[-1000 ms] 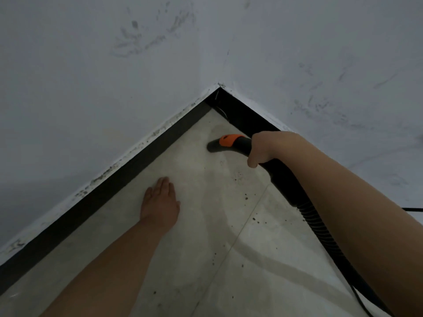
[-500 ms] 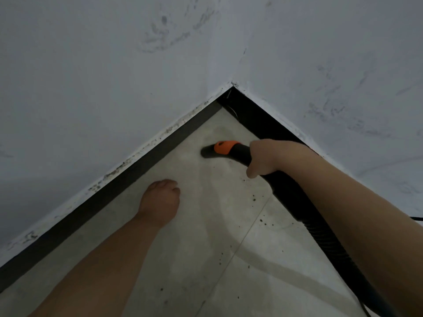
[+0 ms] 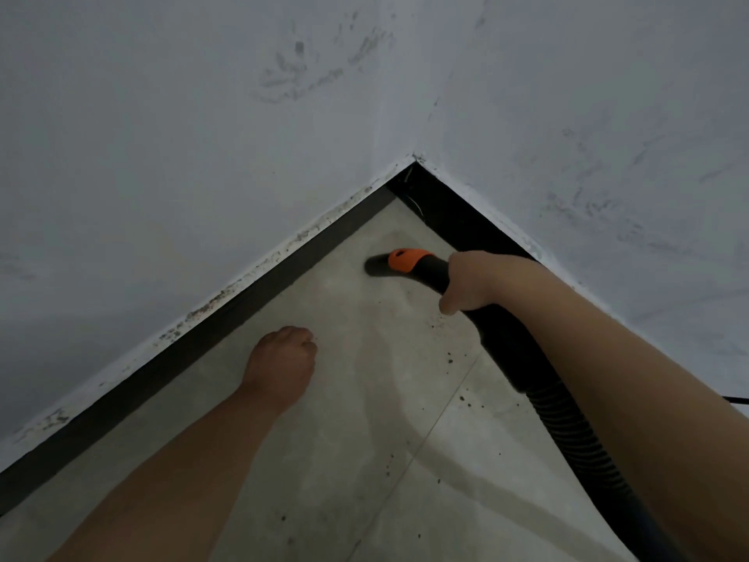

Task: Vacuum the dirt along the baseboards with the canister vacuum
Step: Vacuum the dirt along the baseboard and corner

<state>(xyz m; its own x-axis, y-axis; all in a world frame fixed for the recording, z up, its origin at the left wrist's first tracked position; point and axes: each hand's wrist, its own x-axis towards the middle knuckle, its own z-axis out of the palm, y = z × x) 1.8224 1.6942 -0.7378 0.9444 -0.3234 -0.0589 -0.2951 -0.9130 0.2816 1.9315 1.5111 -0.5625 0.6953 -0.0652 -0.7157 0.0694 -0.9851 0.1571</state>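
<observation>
My right hand [image 3: 470, 283] grips the black vacuum hose handle [image 3: 500, 342], whose orange collar [image 3: 407, 259] and dark nozzle tip [image 3: 375, 266] rest on the grey floor a short way in front of the room corner. The ribbed hose [image 3: 575, 436] runs back under my right forearm. Black baseboards [image 3: 259, 290] line the left wall and the right wall [image 3: 458, 221], meeting at the corner. Dark dirt specks [image 3: 450, 361] lie on the tile near the hose. My left hand [image 3: 283, 363] is curled into a fist, knuckles on the floor, holding nothing.
Scuffed white walls [image 3: 202, 156] close the corner on both sides. A tile joint [image 3: 441, 415] runs diagonally across the floor. A thin black cable [image 3: 735, 398] shows at the right edge. Grime dots the top of the left baseboard.
My left hand went from flat with fingers spread to a closed fist on the floor. The nozzle has slid slightly left, away from the right baseboard.
</observation>
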